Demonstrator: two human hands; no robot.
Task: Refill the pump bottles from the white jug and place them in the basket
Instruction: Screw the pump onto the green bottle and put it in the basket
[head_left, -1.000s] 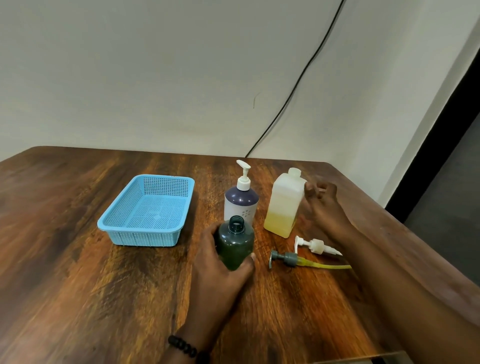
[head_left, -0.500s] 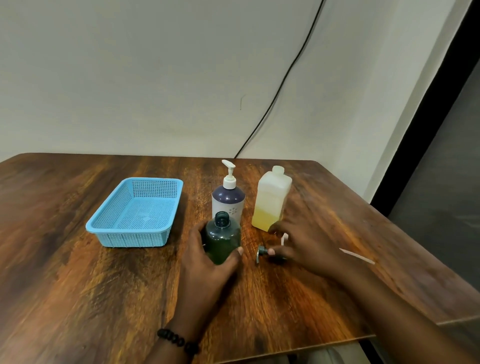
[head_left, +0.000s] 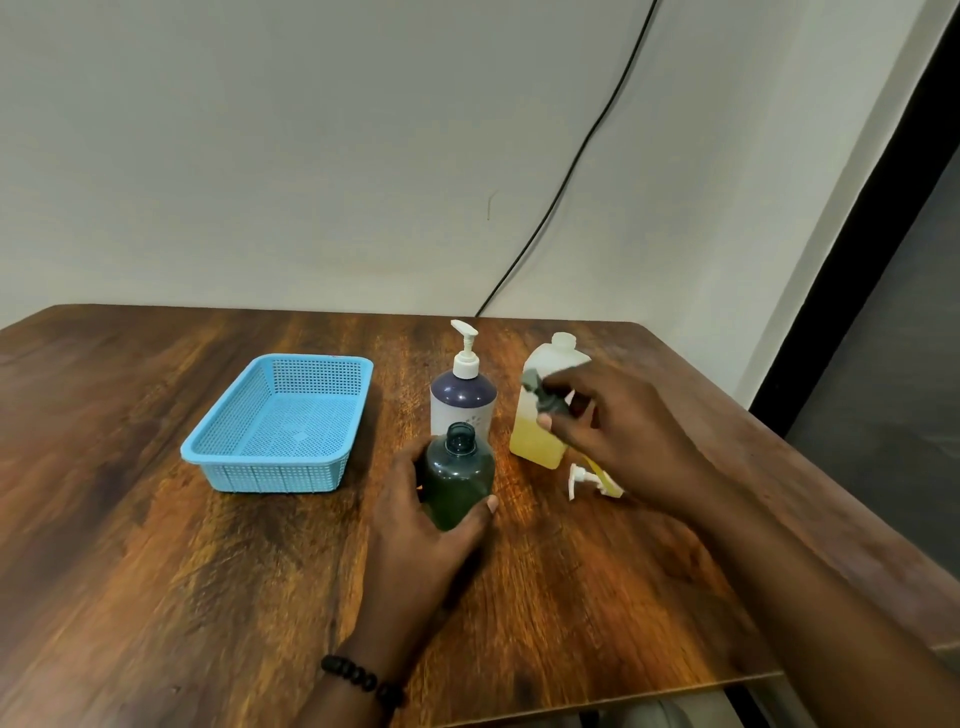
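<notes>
Currently we log the following on the wooden table (head_left: 208, 597). Item one: a dark green bottle (head_left: 457, 480), upright, neck open with no pump fitted, standing near the middle of the table; our left hand (head_left: 415, 525) grips it from the near side, fingers and thumb curled round its body. Item two: a grey pump head (head_left: 543, 397), lifted off the table and held in our right hand (head_left: 623, 436), whose fingers pinch it, in front of the white jug; a yellowish tube appears to trail from it under the hand, though blur makes this uncertain. Item three: the white jug (head_left: 545, 415), upright, just right of the bottles and farther back, holding yellow liquid in its lower part; whether it is capped we cannot tell. Item four: a purple-topped pump bottle (head_left: 462, 405) with a white pump fitted, upright, directly behind the green bottle and just left of the jug. Item five: a white pump head (head_left: 584, 479) lying on the table, near side of the jug, partly hidden by the right hand. Item six: a blue mesh basket (head_left: 275, 470), at the left, well apart from the bottles. Also noted: a black bead bracelet (head_left: 361, 680) on the left wrist and a black cable (head_left: 571, 166) running down the far wall.
</notes>
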